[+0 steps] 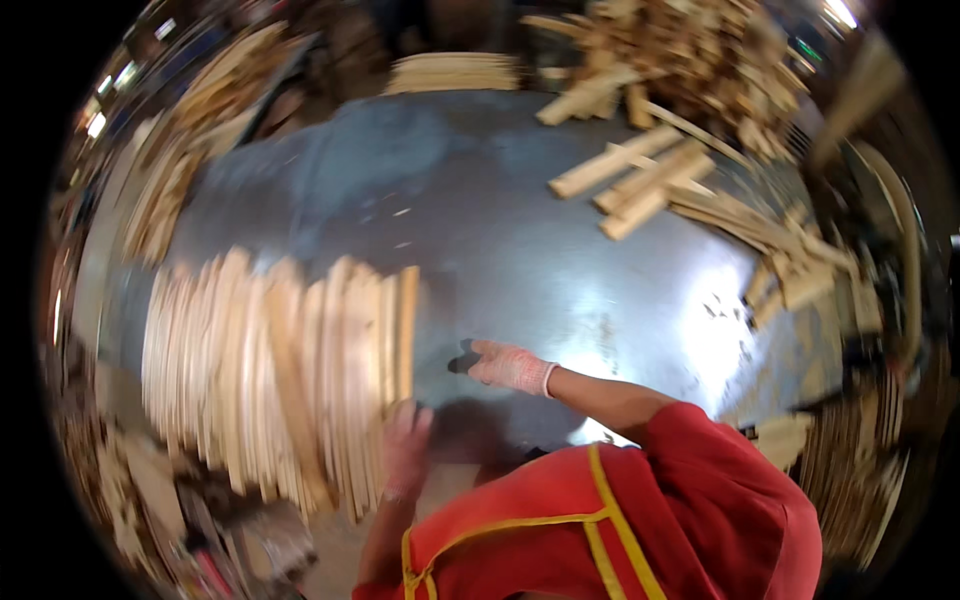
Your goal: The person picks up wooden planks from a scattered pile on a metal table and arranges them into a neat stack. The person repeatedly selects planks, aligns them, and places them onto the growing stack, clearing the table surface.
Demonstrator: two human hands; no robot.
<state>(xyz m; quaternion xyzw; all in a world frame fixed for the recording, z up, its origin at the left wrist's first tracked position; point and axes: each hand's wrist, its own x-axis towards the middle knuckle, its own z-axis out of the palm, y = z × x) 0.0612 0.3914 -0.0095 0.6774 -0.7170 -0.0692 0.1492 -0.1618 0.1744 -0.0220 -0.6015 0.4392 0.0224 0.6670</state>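
Wooden slats (345, 360) stand packed side by side in a row at the lower left of the frame, on the grey surface (490, 230). The gloved left hand (406, 445) is at the row's right end, near its lower edge; blur hides whether its grip is closed. Near the frame's centre, the gloved right hand (512, 368) reaches leftward over the surface, grip open and empty.

The left hand (406, 442) is sitting beside wooden strips (235, 360) at 8 o'clock; the right hand (510, 367) is showing at 5.
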